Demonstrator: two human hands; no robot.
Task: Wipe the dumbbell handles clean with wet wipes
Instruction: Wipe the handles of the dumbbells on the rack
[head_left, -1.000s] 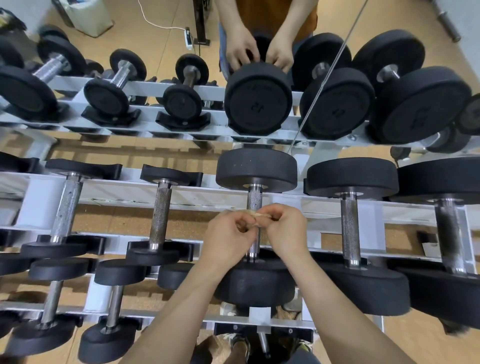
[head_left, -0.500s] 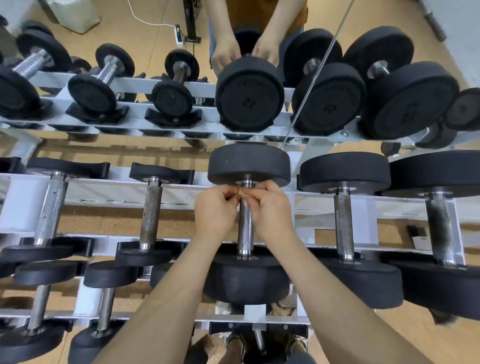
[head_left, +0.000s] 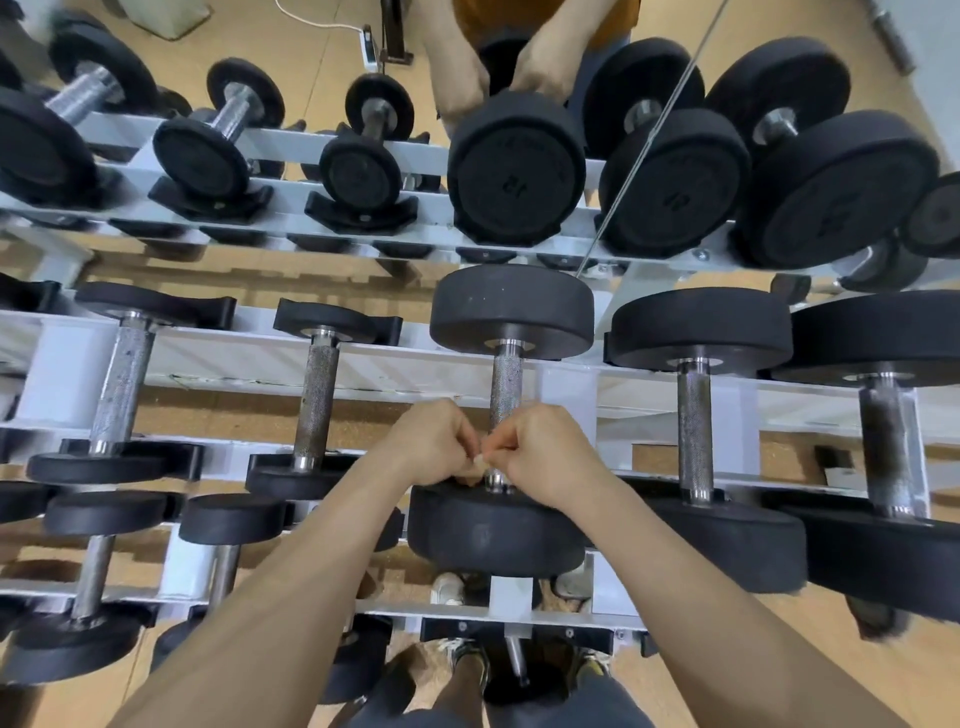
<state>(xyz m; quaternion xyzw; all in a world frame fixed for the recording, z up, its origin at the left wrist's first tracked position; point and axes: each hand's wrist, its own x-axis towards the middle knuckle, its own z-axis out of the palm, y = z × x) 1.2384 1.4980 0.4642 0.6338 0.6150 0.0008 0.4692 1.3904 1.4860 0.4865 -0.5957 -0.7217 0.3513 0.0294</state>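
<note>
The dumbbell handle (head_left: 506, 384) stood between our hands; our left hand (head_left: 431, 447) and right hand (head_left: 545, 452) met and both pinched a small wet wipe (head_left: 480, 458) at its lower part.

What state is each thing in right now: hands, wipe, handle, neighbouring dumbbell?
left hand: fingers curled, pinching the wet wipe
right hand: fingers curled, pinching the wet wipe
wet wipe: bunched small between both hands, mostly hidden
dumbbell handle: lying across the rack, far part bare
neighbouring dumbbell: racked, untouched
</note>
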